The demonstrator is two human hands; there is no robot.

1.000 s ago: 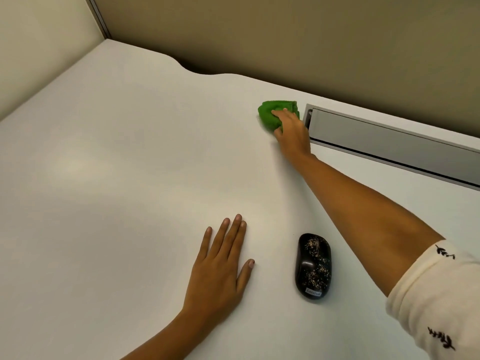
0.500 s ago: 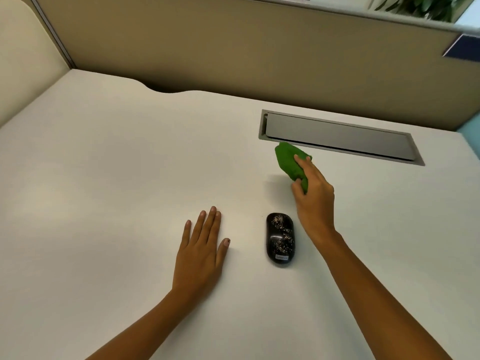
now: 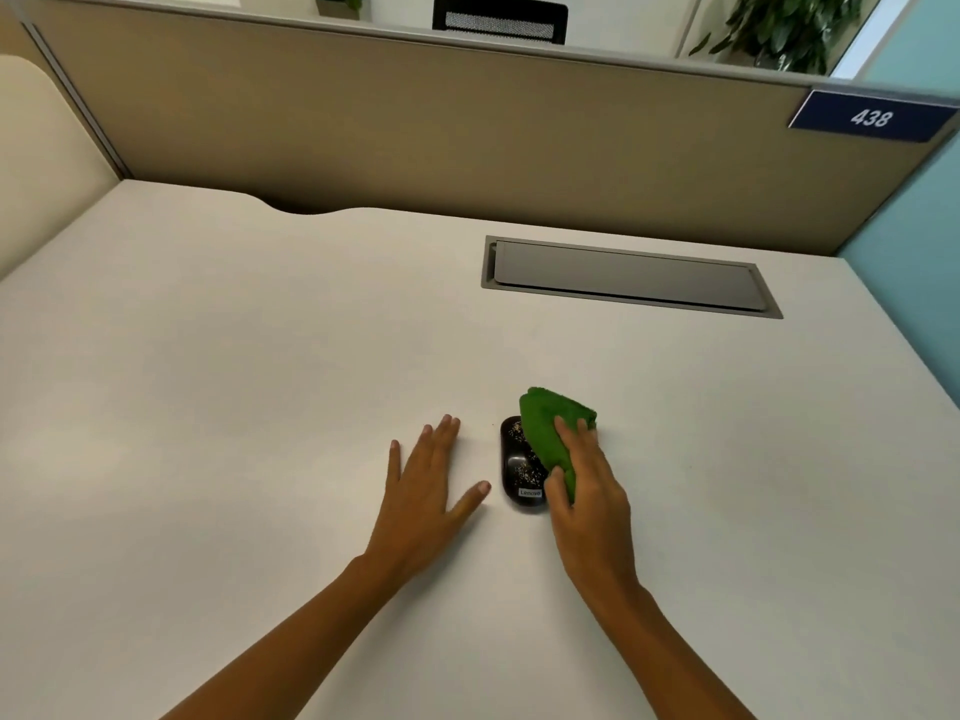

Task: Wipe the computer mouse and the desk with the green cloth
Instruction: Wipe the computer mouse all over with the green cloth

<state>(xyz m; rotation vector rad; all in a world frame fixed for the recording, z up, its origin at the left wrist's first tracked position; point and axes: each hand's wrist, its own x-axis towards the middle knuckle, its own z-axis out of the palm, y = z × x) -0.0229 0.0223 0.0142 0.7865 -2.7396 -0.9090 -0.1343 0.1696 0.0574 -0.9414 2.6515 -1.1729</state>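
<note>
A black speckled computer mouse (image 3: 517, 467) lies on the white desk (image 3: 234, 356), near the middle. My right hand (image 3: 589, 491) grips a bunched green cloth (image 3: 550, 426) and presses it over the mouse's right side, hiding that half. My left hand (image 3: 423, 493) lies flat on the desk just left of the mouse, fingers spread, holding nothing.
A grey cable-tray lid (image 3: 628, 277) is set into the desk at the back right. A tan partition (image 3: 415, 127) closes the back edge, with a blue number plate (image 3: 870, 116) at its right end. A curved notch (image 3: 306, 213) cuts the desk's back edge.
My right hand has drawn the green cloth back from beside the cable tray to the mouse and laid it on the mouse. The left hand has stayed flat beside it.
</note>
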